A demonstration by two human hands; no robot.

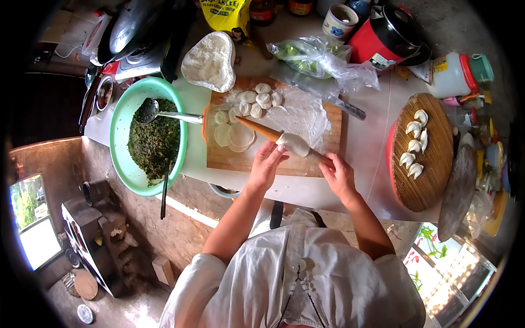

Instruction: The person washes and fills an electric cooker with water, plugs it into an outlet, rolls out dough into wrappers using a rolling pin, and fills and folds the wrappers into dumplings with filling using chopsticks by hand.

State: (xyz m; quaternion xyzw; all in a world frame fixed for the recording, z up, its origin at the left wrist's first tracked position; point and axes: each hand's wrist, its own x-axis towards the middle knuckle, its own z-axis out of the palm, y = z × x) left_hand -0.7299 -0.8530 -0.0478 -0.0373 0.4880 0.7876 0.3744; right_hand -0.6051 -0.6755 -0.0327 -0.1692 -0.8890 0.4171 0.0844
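A tapered wooden rolling pin (261, 128) slants over the cutting board (224, 157), its near end in the fingers of my right hand (337, 176). Draped over the pin is a pale dough wrapper (294, 144). My left hand (264, 165) pinches the left edge of that wrapper with thumb and fingers. On the board's left lie thin rolled wrappers (240, 136), overlapping. Behind them sit several small floured dough pieces (263, 99). Flour (309, 117) is spread over the board's right half.
Left of the board stands a green basin (116, 136) of chopped green filling (153, 139), with a slotted ladle (146, 111) and chopsticks (164, 191). A flour container (210, 61) is behind. Several dumplings (414, 129) rest on a round board (432, 180); a knife (350, 108) lies near the bagged greens (311, 57).
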